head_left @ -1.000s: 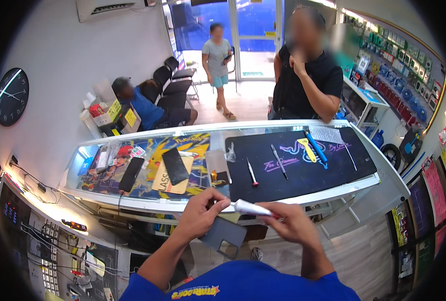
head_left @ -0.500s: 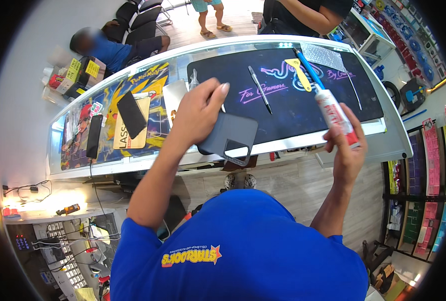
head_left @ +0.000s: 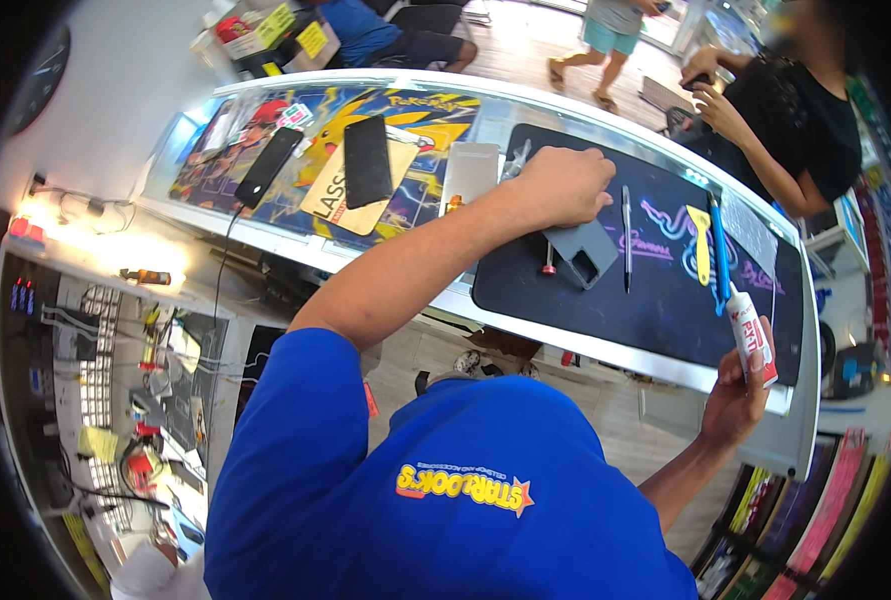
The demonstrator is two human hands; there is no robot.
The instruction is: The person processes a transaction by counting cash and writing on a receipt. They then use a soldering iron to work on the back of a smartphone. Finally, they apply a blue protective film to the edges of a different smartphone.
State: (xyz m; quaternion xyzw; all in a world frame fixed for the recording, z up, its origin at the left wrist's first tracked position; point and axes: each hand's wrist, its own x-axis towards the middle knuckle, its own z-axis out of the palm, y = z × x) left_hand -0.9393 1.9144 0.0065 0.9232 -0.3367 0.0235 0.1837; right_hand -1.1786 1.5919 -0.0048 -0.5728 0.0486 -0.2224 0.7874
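Observation:
My left hand (head_left: 555, 185) is over the black mat (head_left: 505, 280), fingers curled at the top of a grey phone back panel (head_left: 569, 246); their tips are partly hidden. A red-ended screwdriver (head_left: 548, 266) shows from under the panel. My right hand (head_left: 735, 390) is closed around a white-and-red tube (head_left: 749, 335), held upright at the counter's front right edge. Near it are a blue tool (head_left: 719, 250), a yellow pry tool (head_left: 699, 245) and a pen (head_left: 626, 240).
Left on the glass counter (head_left: 295, 225) lie two dark phones (head_left: 367, 160), one cabled, and a pale case (head_left: 470, 175). A person in black (head_left: 805, 130) leans at the far right side; others are behind. A cluttered workbench (head_left: 165, 400) stands left of me.
The view has swung over the counter. My left hand reaches farther onto the mat with the grey panel; my right hand keeps the tube. The person in black now has a dark object in hand.

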